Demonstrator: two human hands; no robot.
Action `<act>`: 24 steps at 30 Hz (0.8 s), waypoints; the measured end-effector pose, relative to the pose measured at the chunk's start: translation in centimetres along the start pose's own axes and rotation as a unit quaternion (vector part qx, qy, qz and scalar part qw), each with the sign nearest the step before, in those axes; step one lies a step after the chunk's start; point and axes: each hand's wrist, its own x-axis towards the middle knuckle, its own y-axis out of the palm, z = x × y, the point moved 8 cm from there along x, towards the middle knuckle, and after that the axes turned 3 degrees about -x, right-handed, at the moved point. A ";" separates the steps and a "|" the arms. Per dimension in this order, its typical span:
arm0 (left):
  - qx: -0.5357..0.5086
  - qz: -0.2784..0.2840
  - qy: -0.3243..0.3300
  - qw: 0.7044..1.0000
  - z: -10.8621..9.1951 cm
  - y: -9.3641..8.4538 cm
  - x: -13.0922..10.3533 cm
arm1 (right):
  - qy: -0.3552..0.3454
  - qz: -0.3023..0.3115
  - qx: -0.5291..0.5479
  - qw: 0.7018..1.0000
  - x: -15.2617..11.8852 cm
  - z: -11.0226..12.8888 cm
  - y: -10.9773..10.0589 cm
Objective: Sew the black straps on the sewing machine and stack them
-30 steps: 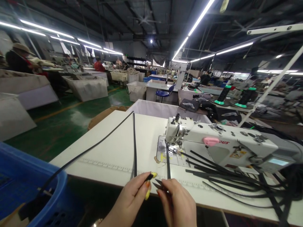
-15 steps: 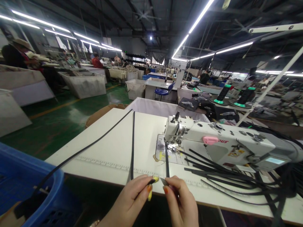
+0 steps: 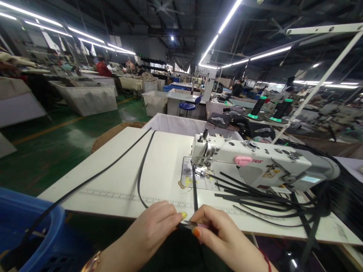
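My left hand [image 3: 157,226] is closed at the table's front edge, pinching the end of a black strap [image 3: 140,177]. Something yellow [image 3: 183,215] covers its forefinger's tip. From this hand the strap bows up across the table to the far edge. Close beside it, my right hand [image 3: 219,234] pinches a small thin pointed piece [image 3: 195,223], greyish with a pinkish part, too small to name. A second length of black strap [image 3: 195,192] runs from under the presser foot of the sewing machine [image 3: 227,151] down behind my right fingertips.
Several black straps [image 3: 255,202] lie loose right of the needle area. A measuring tape [image 3: 113,194] runs along the white table [image 3: 96,200]. At the lower left stands a blue basket [image 3: 53,219]. Behind the table is a white bin [image 3: 176,121]; thread cones [image 3: 256,107] stand beyond the machine.
The strap from my left hand, nearly straight before, now bows out to the left. My left hand has turned over more, knuckles up. The whole view has shifted slightly rightward.
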 end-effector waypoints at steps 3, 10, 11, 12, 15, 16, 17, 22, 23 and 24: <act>0.011 0.016 0.007 1.000 0.0 0.2 -0.1 | -0.011 0.009 -0.030 0.999 0.2 0.6 0.2; 0.037 0.038 -0.007 0.999 0.3 0.5 -0.5 | -0.015 0.026 -0.050 0.998 0.6 0.9 0.5; 0.036 0.033 -0.005 0.999 0.3 0.4 -0.5 | -0.014 0.019 -0.048 0.999 0.6 0.8 0.4; 0.033 0.026 -0.002 0.999 0.3 0.2 -0.5 | -0.014 0.011 -0.043 0.999 0.6 0.7 0.3; 0.026 0.008 0.006 1.000 0.3 -0.2 -0.4 | -0.002 -0.016 0.003 1.000 0.4 0.0 -0.1; 0.024 0.000 0.011 1.000 0.2 -0.4 -0.4 | 0.004 -0.024 0.030 0.999 0.3 -0.4 -0.1; 0.020 -0.008 0.016 1.000 0.1 -0.6 -0.4 | 0.009 -0.035 0.061 0.997 0.3 -0.8 -0.2; -0.067 -0.110 -0.057 0.990 1.7 -4.1 -2.5 | 0.017 -0.101 0.154 0.983 -0.1 -4.2 0.2; -0.081 -0.187 -0.114 0.972 3.2 -6.1 -3.9 | 0.018 -0.109 0.144 0.983 -0.2 -5.2 0.6; -0.091 -0.291 -0.179 0.935 5.0 -8.6 -6.1 | 0.021 -0.108 0.129 0.986 -0.2 -6.2 1.3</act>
